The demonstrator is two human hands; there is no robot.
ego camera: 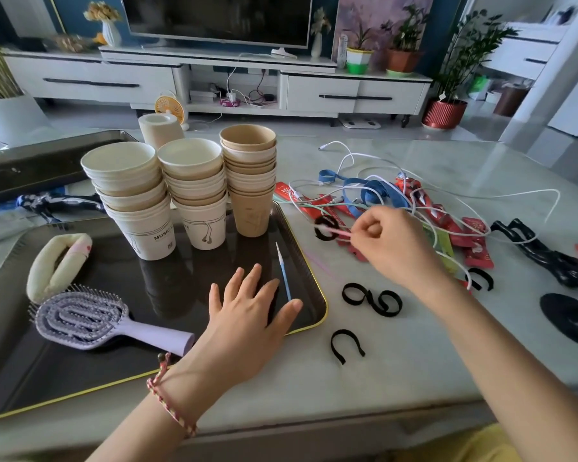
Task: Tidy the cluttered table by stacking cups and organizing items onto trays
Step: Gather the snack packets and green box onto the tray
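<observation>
Three stacks of paper cups stand at the back of a dark tray with a yellow rim. On the tray also lie a lilac hairbrush, a cream padded roll and a thin blue stick. My left hand rests flat with spread fingers on the tray's right part, beside the blue stick. Right of the tray, my right hand pinches a thin pink stick above the table. Its tip is near a black strap loop.
A tangle of white and blue cables and red sachets covers the table's right part. Black strap loops lie near the tray's corner. A second dark tray is at the back left. Black figures lie at far right.
</observation>
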